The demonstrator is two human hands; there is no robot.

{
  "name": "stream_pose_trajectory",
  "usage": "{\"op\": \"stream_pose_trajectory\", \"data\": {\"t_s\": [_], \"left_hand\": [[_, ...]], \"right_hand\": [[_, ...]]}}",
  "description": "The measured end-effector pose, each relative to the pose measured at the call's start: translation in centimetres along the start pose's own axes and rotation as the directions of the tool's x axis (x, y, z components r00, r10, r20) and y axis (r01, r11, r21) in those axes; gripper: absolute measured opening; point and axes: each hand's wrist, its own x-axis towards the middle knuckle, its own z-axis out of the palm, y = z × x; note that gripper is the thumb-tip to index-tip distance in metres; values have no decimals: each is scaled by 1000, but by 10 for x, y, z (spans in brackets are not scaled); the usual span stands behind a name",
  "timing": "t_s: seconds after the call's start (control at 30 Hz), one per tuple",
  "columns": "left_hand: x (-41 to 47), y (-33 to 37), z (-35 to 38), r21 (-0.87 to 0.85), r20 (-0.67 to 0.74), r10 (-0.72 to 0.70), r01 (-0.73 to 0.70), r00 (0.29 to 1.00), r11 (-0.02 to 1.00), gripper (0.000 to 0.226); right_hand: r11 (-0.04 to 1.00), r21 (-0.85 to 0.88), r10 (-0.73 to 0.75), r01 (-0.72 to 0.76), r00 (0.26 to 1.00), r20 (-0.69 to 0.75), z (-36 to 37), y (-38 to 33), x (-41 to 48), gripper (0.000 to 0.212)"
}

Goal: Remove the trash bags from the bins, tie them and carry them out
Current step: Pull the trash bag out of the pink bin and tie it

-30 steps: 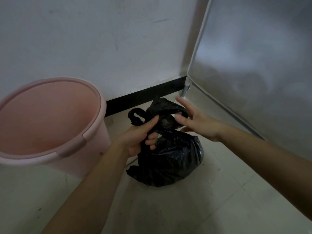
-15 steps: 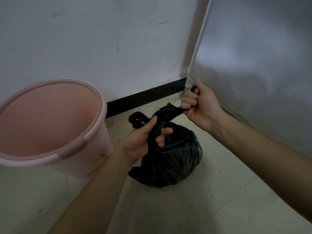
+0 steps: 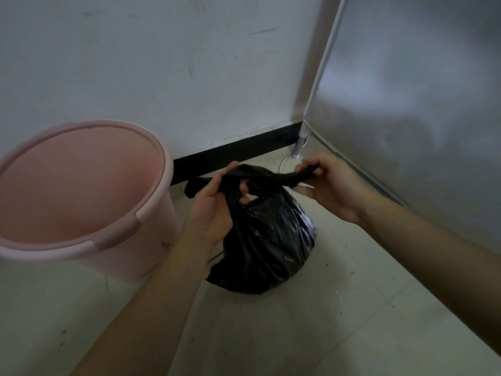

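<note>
A pink bin (image 3: 81,183) stands on the floor (image 3: 298,337) at the left, by the wall. Just beside it, the left hand (image 3: 214,206) grips one twisted handle of the black bag (image 3: 268,240), fingers curled round it. The bag rests on the floor between the hands. The right hand (image 3: 330,188) pinches the other handle, drawn taut toward the grey panel (image 3: 406,104).

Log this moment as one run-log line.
step: tying bag | left hand: grips one handle | right hand: grips other handle | black trash bag: on floor beside pink bin
</note>
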Motion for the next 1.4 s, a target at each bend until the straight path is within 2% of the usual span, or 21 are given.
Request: {"op": "stream_pose_trajectory", "data": {"t_s": [0.07,0.13,0.23,0.3,0.33,0.43,0.47,0.53,0.6,0.67,0.7,0.77,0.83,0.97,1.0,1.07,1.13,1.23,1.3,1.33,1.4], "left_hand": [[-2,7,0,-14,-19,18,-19,1000,1000,34],[-6,9,4,56,-13,5,-4,1000,998,31],[-9,11,7,249,-22,39,-32,999,968,21],[-9,12,5,340,-3,47,-44,999,939,32],[-10,13,5,387,10,42,-42,999,921,36],[-15,13,9,521,56,22,-49,998,852,38],[-16,13,11,550,78,7,-49,997,834,39],[-16,11,12,595,123,-25,-54,992,802,39],[-15,9,13,651,152,-48,-64,987,757,40],[-15,12,13,695,167,-63,-72,984,715,39],[-16,14,13,720,157,-62,-71,986,690,38],[-17,16,11,822,92,31,-94,995,561,37],[-15,15,7,926,32,234,-116,972,358,37],[-7,4,0,964,46,562,-185,826,193,36],[-5,3,-3,975,86,626,-193,775,106,35],[-5,-1,-7,965,260,659,-213,706,-153,39],[-7,-5,-12,910,412,630,-264,658,-320,41],[-8,-8,-18,912,403,679,-207,613,-354,39],[-8,-9,-17,935,337,742,-112,580,-337,35],[-9,-9,-16,937,328,761,-89,560,-339,33],[-10,-11,-14,933,336,769,-82,544,-350,32]], "right_hand": [[924,-376,90,-77,996,19,-10,13,-1,29],[816,-552,222,-171,975,26,-13,23,-4,21],[785,-563,340,-259,939,42,-14,28,-5,21],[786,-559,335,-265,942,24,-17,24,-2,17],[805,-536,301,-255,954,-2,-19,22,0,21],[862,-488,73,-137,986,-149,-24,17,10,64],[840,-539,-12,-60,991,-130,-23,14,11,75],[752,-655,-61,74,997,42,-16,10,13,85],[675,-728,62,123,973,222,-5,12,15,79],[658,-747,173,101,944,280,2,20,20,54],[663,-743,172,96,946,276,2,24,24,37],[692,-716,122,94,962,244,-1,26,28,14],[720,-687,92,93,969,227,-3,23,26,10],[724,-676,65,141,961,270,-2,25,26,14],[728,-670,73,144,956,285,-2,26,25,10],[755,-642,97,137,944,315,-6,26,24,5],[765,-633,133,118,933,335,-8,27,20,24],[764,-641,197,74,919,341,-7,32,17,46],[779,-624,198,59,921,335,-4,33,15,47],[789,-612,201,43,925,324,0,32,14,48],[786,-617,240,-32,936,257,4,31,13,65]]}}
